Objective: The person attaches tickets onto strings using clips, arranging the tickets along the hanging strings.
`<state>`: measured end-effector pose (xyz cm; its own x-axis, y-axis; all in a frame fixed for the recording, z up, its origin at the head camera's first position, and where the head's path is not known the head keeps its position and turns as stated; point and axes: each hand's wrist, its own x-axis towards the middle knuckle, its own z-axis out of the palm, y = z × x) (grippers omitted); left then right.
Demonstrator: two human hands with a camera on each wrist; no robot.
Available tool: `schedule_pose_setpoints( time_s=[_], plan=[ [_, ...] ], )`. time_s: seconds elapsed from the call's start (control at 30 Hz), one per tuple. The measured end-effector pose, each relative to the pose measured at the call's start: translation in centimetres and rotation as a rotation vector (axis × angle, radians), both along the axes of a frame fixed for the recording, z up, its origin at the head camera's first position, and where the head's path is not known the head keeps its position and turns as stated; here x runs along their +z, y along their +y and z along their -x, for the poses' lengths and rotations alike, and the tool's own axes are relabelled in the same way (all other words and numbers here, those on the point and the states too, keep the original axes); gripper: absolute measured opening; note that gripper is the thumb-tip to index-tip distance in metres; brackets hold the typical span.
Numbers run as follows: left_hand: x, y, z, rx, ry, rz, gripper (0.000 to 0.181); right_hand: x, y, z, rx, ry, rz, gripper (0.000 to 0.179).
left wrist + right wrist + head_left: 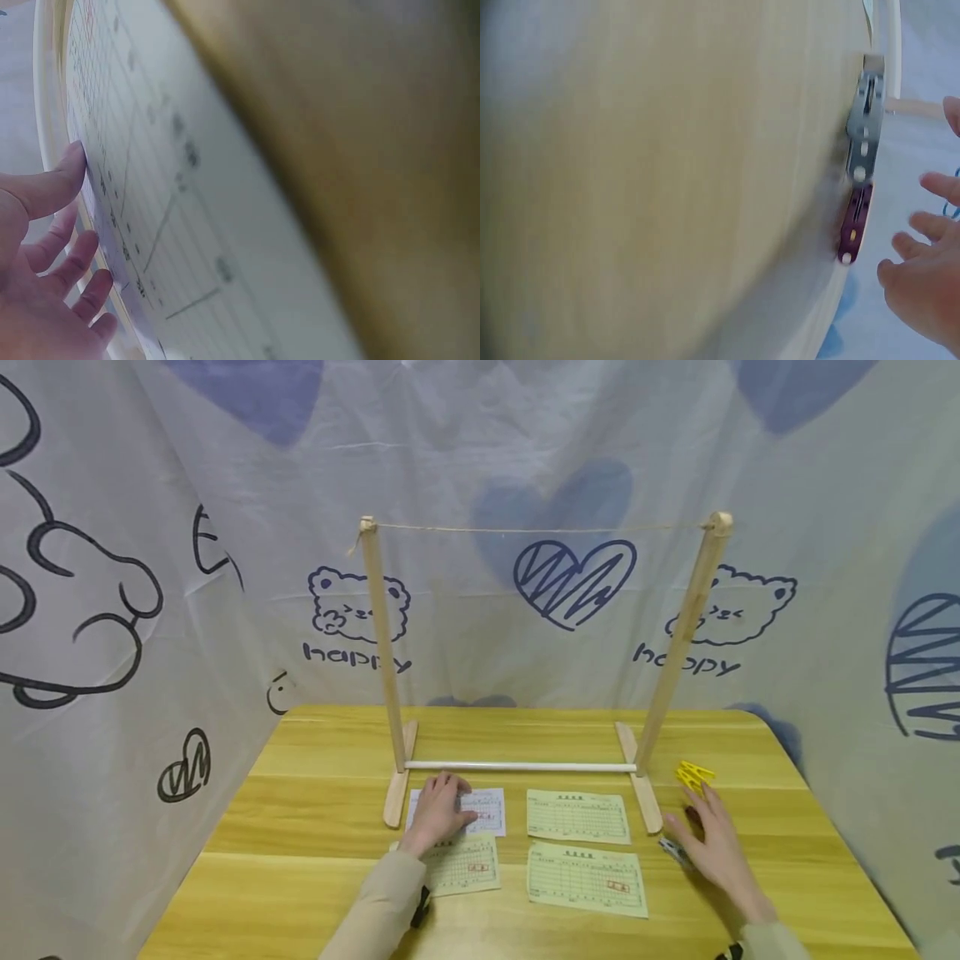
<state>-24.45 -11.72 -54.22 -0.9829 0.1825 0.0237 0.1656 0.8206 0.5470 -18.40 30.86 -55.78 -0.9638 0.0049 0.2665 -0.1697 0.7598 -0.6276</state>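
My left hand (441, 814) rests over a white printed slip (491, 806), thumb and fingers spread loosely at its surface. Just below that slip lies a pale green printed slip (472, 864), partly under my left wrist. To the right are two more green slips, an upper one (577, 817) and a lower one (588, 878). Holding nothing, my right hand (718, 852) hovers over the right side of the table with its fingers apart. Close to it are yellow clips (693, 774), a grey clip (865, 131) and a dark red clip (855, 225).
A wooden frame stands behind the slips, with a left post (385, 652), a right post (681, 652) and a string (540, 531) tied between their tops. A white rod (517, 767) joins the posts near the table (247, 877). Behind hangs a printed curtain (465, 635).
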Motion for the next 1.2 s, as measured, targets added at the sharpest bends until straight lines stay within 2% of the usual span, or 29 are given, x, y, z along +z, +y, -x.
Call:
schedule_pose_setpoints(
  time_s=[0.2,0.37,0.5,0.67,0.8,0.97,1.2],
  plan=[
    [-0.1,-0.3,0.3,0.01,-0.011,0.02,0.048,0.0,1.4,-0.7,-0.059,0.042,0.03,0.047],
    [0.0,-0.4,0.5,0.009,-0.016,0.036,0.043,0.2,2.3,-1.3,-0.113,0.026,0.008,0.036],
    [-0.1,-0.4,0.6,0.015,-0.021,0.032,0.042,0.3,2.7,-1.6,-0.11,-0.013,0.019,0.027],
    [-0.1,-0.4,0.6,0.017,-0.028,0.023,0.041,0.6,2.8,-1.9,-0.092,-0.13,0.026,0.027],
    [-0.1,-0.3,0.7,0.018,-0.031,-0.002,0.044,0.8,2.9,-1.9,-0.073,-0.252,0.031,0.038],
    [-0.1,-0.4,0.8,0.012,-0.046,-0.033,0.052,0.9,3.0,-2.0,-0.021,-0.392,0.088,0.049],
    [-0.1,-0.6,0.9,-0.014,-0.042,-0.046,0.05,0.8,3.6,-1.9,0.072,-0.454,0.142,0.057]
  ],
)
